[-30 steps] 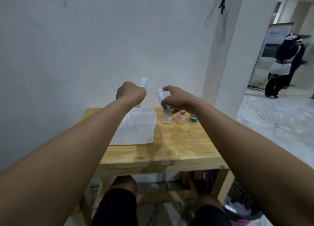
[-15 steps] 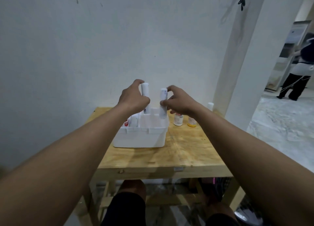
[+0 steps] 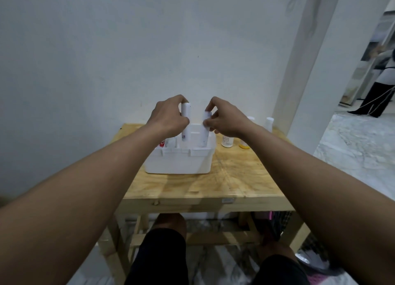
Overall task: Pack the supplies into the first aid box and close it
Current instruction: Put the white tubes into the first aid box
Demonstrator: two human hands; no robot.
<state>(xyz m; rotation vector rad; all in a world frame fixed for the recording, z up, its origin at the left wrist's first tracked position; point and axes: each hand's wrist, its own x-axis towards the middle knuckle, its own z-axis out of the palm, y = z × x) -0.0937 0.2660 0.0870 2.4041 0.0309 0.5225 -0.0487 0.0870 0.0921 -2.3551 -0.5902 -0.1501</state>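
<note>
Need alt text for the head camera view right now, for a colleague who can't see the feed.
Two hands, left hand and right hand, each lower an upright white tube, left tube and right tube, into an open white first aid box on a wooden table. Small bottles stand on the table right of the box.

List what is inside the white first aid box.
Inside the first aid box: two upright white tubes, one in the left hand, one in the right hand, plus a red-labelled item. The bottom is hidden.

White box (image 3: 179, 162), white tubes (image 3: 185, 122), pale grained wood table (image 3: 235, 177).
</note>
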